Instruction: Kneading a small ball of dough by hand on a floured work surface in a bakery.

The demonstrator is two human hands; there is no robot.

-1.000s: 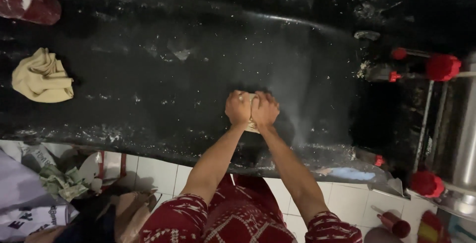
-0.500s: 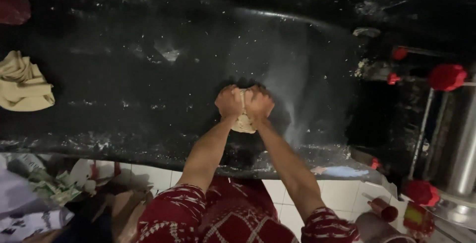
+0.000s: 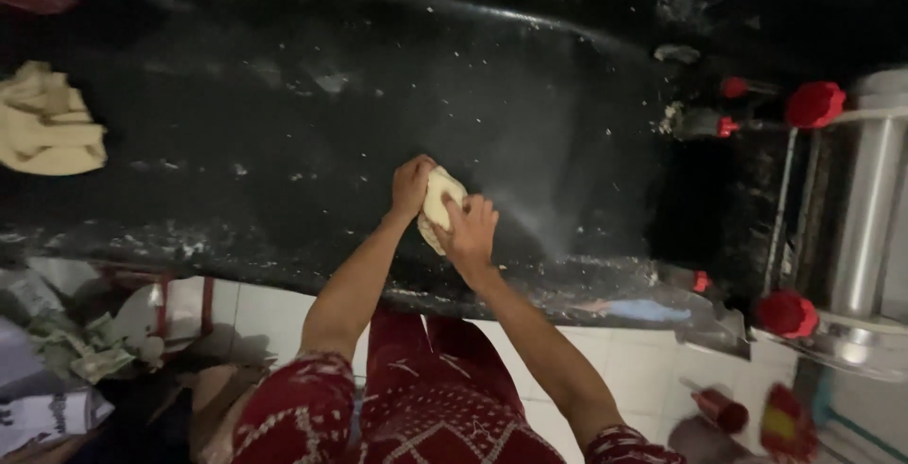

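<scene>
A dark, flour-dusted counter (image 3: 236, 123) fills the view, a metal roller machine (image 3: 865, 227) at its right end and a yellow cloth (image 3: 43, 128) at left. Near the front edge, left hand (image 3: 412, 185) and right hand (image 3: 468, 232) each grip the pale dough (image 3: 437, 201) between them.

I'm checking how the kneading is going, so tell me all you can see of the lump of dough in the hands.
The dough is a pale cream, soft-looking lump, smooth and rounded, showing only between the hands. The left hand cups its left side and the right hand covers its lower right. It sits at the near edge of the black, flour-dusted worktop; whether it rests on the surface or is lifted cannot be told.
</scene>
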